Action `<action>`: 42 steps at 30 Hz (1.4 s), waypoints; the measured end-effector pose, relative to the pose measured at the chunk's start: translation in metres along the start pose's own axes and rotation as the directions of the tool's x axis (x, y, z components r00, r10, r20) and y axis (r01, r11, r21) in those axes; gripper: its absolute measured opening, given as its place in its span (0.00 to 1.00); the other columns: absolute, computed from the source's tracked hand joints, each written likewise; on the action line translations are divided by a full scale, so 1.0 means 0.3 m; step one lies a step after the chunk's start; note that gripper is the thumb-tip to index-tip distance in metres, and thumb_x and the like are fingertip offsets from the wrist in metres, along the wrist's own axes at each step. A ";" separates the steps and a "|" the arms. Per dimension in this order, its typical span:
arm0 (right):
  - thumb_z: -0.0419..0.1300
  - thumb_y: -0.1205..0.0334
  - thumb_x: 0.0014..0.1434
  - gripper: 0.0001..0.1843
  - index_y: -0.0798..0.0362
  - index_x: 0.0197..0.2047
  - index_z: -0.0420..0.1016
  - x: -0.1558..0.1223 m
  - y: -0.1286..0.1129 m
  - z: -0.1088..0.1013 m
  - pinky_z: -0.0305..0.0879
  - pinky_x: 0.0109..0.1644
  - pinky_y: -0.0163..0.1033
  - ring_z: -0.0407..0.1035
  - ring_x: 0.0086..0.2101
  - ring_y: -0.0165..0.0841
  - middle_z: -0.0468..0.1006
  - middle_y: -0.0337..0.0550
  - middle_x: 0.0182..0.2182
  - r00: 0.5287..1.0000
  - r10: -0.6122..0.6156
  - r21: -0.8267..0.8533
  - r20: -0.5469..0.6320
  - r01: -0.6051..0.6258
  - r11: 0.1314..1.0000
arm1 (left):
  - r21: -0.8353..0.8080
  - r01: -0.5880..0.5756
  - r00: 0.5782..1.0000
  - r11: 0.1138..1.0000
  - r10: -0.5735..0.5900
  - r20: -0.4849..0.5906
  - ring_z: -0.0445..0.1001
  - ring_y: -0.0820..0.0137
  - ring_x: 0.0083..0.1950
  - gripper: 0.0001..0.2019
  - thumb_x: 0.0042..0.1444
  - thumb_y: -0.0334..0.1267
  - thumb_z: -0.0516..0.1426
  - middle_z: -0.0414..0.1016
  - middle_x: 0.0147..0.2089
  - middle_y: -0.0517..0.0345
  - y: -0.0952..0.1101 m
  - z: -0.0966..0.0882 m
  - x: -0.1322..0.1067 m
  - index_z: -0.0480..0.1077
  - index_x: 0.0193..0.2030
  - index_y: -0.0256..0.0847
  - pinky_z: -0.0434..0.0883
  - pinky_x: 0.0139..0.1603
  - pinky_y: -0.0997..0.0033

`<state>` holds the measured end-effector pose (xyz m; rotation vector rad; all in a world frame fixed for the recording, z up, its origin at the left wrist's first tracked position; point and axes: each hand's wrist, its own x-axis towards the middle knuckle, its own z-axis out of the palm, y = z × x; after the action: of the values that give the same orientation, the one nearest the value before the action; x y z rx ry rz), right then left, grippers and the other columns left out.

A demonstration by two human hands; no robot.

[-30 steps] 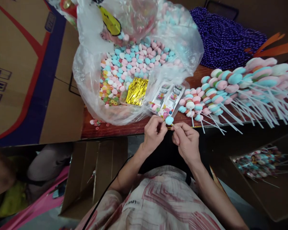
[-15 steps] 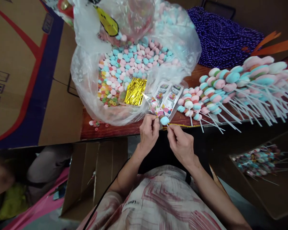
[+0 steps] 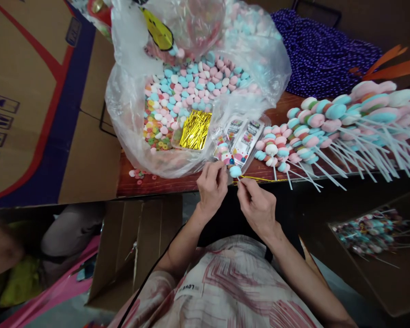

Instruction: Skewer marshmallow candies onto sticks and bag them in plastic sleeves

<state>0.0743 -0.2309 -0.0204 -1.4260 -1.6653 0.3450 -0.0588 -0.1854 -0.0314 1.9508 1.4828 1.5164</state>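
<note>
At the table's front edge, my right hand (image 3: 257, 200) is closed, fingertips pinching the white stick just under a candy skewer (image 3: 235, 171), whose lowest piece is a pale blue sweet. My left hand (image 3: 212, 186) pinches at the side of a small clear plastic bag (image 3: 219, 136) that seems to lie around the skewer's upper part; its clear film makes the exact edge hard to see. Behind the hands are printed cards (image 3: 248, 139) in a clear tray. Gold twist ties (image 3: 195, 130) fill a small box to their left.
A large plastic bag (image 3: 126, 150) holds loose pastel sweets (image 3: 191, 82). Finished-looking candy skewers (image 3: 314, 127) are piled at right, sticks overhanging the edge. Purple cord (image 3: 321, 50) lies behind. Cardboard boxes (image 3: 89, 168) stand left and below; wrapped skewers (image 3: 376, 230) fill one at lower right.
My left hand has shifted slightly, and more of the coloured sweets beyond my fingers now shows through the clear bag. My right hand keeps its pinch on the stick. The whole view has moved slightly.
</note>
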 end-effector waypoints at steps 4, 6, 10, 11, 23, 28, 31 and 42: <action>0.54 0.65 0.67 0.14 0.51 0.33 0.78 0.001 -0.001 0.005 0.60 0.29 0.35 0.65 0.21 0.28 0.73 0.39 0.20 1.000 -0.005 -0.033 -0.001 0.005 0.999 | -0.068 0.028 0.998 0.997 -0.025 0.052 0.70 0.72 0.34 0.06 0.67 0.37 0.54 0.72 0.33 0.59 0.007 -0.003 0.008 0.69 0.38 0.43 0.67 0.38 0.71; 0.53 0.65 0.67 0.15 0.51 0.32 0.77 0.003 0.002 -0.001 0.59 0.29 0.35 0.65 0.21 0.28 0.73 0.39 0.20 1.000 -0.002 -0.041 0.004 0.002 0.999 | -0.121 0.007 0.992 0.993 0.008 0.124 0.70 0.72 0.33 0.07 0.67 0.38 0.55 0.71 0.33 0.60 0.006 -0.006 0.010 0.68 0.36 0.43 0.66 0.37 0.71; 0.53 0.65 0.68 0.14 0.51 0.36 0.79 0.005 0.005 -0.013 0.60 0.30 0.35 0.66 0.22 0.28 0.76 0.41 0.22 1.000 -0.012 -0.049 -0.006 0.012 0.999 | -0.212 0.094 0.971 0.973 -0.043 0.234 0.69 0.72 0.33 0.09 0.66 0.43 0.55 0.70 0.32 0.60 0.010 -0.013 0.008 0.68 0.36 0.43 0.66 0.37 0.71; 0.53 0.64 0.68 0.13 0.51 0.36 0.79 0.004 0.004 -0.013 0.60 0.30 0.35 0.66 0.22 0.29 0.76 0.41 0.22 1.000 -0.031 -0.048 0.005 0.031 0.998 | -0.237 0.161 0.968 0.958 -0.106 0.227 0.68 0.72 0.33 0.10 0.67 0.44 0.55 0.69 0.32 0.61 0.014 -0.014 0.008 0.68 0.36 0.43 0.66 0.37 0.72; 0.58 0.67 0.66 0.09 0.51 0.42 0.81 0.007 0.012 -0.026 0.68 0.34 0.35 0.72 0.25 0.30 0.82 0.42 0.28 0.997 0.024 0.130 -0.069 -0.015 0.991 | -0.432 0.383 0.923 0.816 -0.357 0.145 0.69 0.75 0.31 0.12 0.67 0.49 0.55 0.69 0.32 0.62 0.033 -0.004 -0.015 0.68 0.41 0.43 0.69 0.33 0.75; 0.58 0.67 0.67 0.08 0.50 0.42 0.79 0.006 0.005 -0.032 0.67 0.30 0.34 0.70 0.23 0.27 0.80 0.39 0.28 0.996 0.075 0.236 -0.040 -0.063 0.970 | -0.627 0.622 0.745 0.468 -0.602 0.289 0.79 0.72 0.44 0.20 0.60 0.56 0.62 0.79 0.48 0.55 0.027 -0.005 0.056 0.71 0.50 0.45 0.75 0.42 0.74; 0.57 0.66 0.68 0.08 0.51 0.43 0.78 0.007 0.009 -0.027 0.63 0.28 0.33 0.66 0.21 0.26 0.78 0.38 0.26 0.997 0.077 0.264 0.009 -0.076 0.961 | -0.663 0.695 0.665 0.277 -0.597 0.448 0.82 0.69 0.45 0.20 0.55 0.54 0.67 0.82 0.44 0.55 0.040 -0.008 0.108 0.73 0.45 0.42 0.76 0.44 0.71; 0.62 0.56 0.64 0.11 0.54 0.34 0.76 0.014 -0.044 -0.036 0.44 0.19 0.29 0.44 0.14 0.20 0.54 0.24 0.13 0.701 0.391 0.714 0.596 -0.686 0.142 | -0.799 0.600 0.564 0.044 -0.732 0.383 0.83 0.64 0.52 0.12 0.57 0.41 0.67 0.83 0.40 0.58 0.089 0.037 0.140 0.70 0.38 0.41 0.77 0.54 0.67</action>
<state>0.0741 -0.2347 -0.0033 -0.9886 -0.6647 1.7124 -0.0376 -0.1589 0.0068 0.3338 0.9505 1.4119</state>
